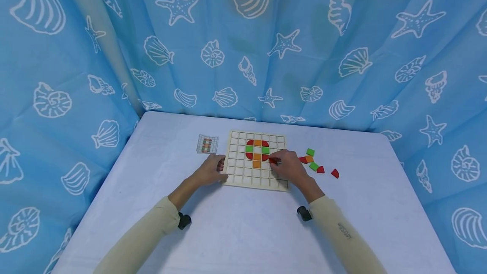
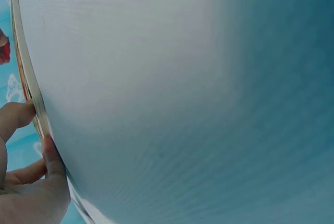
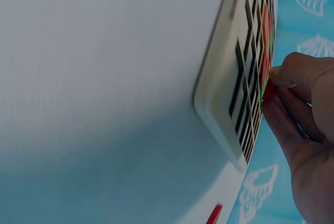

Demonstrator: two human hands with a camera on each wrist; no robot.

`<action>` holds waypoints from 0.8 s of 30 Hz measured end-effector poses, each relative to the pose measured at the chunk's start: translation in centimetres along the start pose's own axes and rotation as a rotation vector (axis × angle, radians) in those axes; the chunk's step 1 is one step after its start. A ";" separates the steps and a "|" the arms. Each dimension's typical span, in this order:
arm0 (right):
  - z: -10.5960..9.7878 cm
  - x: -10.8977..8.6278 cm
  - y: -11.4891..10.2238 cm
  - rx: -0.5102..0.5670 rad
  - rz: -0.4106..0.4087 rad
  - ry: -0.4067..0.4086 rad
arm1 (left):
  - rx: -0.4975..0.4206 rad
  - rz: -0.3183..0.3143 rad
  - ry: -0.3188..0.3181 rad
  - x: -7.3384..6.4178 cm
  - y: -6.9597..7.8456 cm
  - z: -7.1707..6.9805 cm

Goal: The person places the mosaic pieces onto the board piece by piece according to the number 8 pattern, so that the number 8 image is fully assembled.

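Observation:
A pale wooden grid board (image 1: 237, 179) lies on the table. Red quarter-circle, green square and orange square pieces fill several cells in its middle, with an orange square (image 1: 256, 164) at the lower end of the pattern. My left hand (image 1: 208, 170) holds the board's left edge, its thumb and fingertips against the rim (image 2: 32, 85). Over the right part of the grid, my right hand (image 1: 291, 166) pinches a red piece (image 3: 269, 89) between thumb and fingers, close beside the pattern. The fingers partly hide that piece's outline.
Left of the board lies a small card (image 1: 207, 143) printed with a coloured grid pattern. Loose pieces are scattered to the right, among them a green square (image 1: 310, 152), an orange square (image 1: 310, 159) and a red quarter-circle (image 1: 335, 173). Blue shell-print curtains (image 1: 243, 54) surround the white table (image 1: 243, 231).

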State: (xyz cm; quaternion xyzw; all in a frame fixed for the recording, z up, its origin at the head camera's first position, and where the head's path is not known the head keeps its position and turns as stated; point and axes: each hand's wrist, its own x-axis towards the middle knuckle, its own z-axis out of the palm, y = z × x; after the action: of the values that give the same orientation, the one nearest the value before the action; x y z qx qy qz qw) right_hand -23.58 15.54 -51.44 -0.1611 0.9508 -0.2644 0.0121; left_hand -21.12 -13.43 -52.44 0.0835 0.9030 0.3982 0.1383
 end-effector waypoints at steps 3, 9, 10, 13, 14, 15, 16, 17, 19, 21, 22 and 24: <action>0.5 0.1 -0.5 -0.010 -0.023 -0.011 | 0.006 0.002 0.001 0.1 -0.1 0.0; 1.0 0.2 -1.3 -0.029 -0.056 -0.008 | 0.009 0.009 -0.005 0.2 -0.2 0.0; 1.1 0.2 -1.4 -0.034 -0.060 -0.006 | 0.009 0.010 -0.004 0.2 -0.2 0.0; 1.3 0.2 -1.6 -0.046 -0.063 0.004 | 0.013 0.010 -0.002 0.2 -0.2 0.0; 1.4 0.2 -1.7 -0.048 -0.058 0.009 | 0.014 0.010 -0.001 0.2 -0.2 0.0; 1.4 0.2 -1.7 -0.051 -0.051 0.012 | 0.016 0.010 0.000 0.2 -0.2 0.0; 1.5 0.2 -1.7 -0.053 -0.045 0.014 | 0.019 0.011 0.001 0.1 -0.2 0.0; 1.6 0.2 -1.8 -0.054 -0.039 0.015 | 0.019 0.013 0.002 0.1 -0.2 0.1; 1.7 0.2 -1.8 -0.065 -0.030 0.010 | 0.018 0.014 0.004 0.1 -0.2 0.1; 1.7 0.3 -1.8 -0.070 -0.028 0.002 | 0.015 0.017 0.004 0.1 -0.1 0.1; 1.7 0.3 -1.8 -0.070 -0.030 -0.001 | 0.014 0.019 0.004 0.1 -0.1 0.0; 1.6 0.3 -1.8 -0.058 -0.030 -0.006 | 0.010 0.025 0.005 0.1 -0.1 0.0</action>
State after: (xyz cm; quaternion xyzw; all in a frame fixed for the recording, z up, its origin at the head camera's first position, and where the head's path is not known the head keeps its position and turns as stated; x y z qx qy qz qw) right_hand -23.19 13.21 -51.90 -0.1765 0.9555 -0.2364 0.0060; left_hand -21.24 -13.47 -52.59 0.0943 0.9042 0.3956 0.1307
